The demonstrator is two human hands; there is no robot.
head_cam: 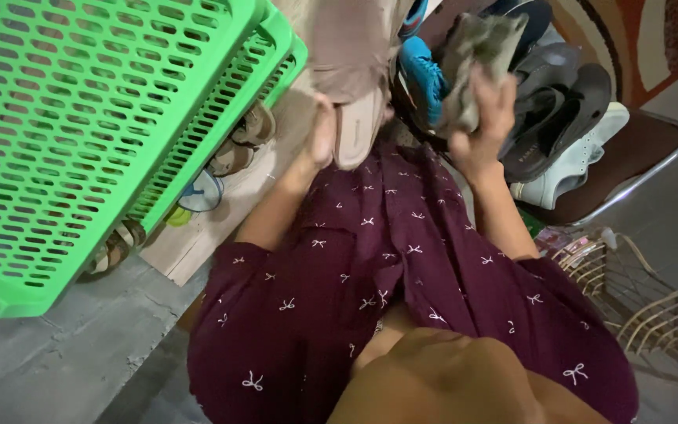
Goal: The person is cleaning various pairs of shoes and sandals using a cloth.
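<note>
Left hand (322, 133) pinches beige sandal (357, 129) at sole edge, held above lap. Right hand (484, 118) closed round grey rag (476, 59) pressed near sandal (shoe pile behind). Sandal looks light, sole stiffish, bends little; grip at sole edge or heel. Rag soft, bunches easily.

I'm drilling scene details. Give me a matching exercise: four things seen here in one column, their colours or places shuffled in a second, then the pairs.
Things:
1. slotted rack
2. cloth
3. beige slipper
4. white sneaker

Descriptions:
A. gripped in the right hand
B. bright green, at the left
C. on the metal-framed shelf, under dark sandals
D. held by the left hand

Pairs: 1-B, 2-A, 3-D, 4-C
</note>
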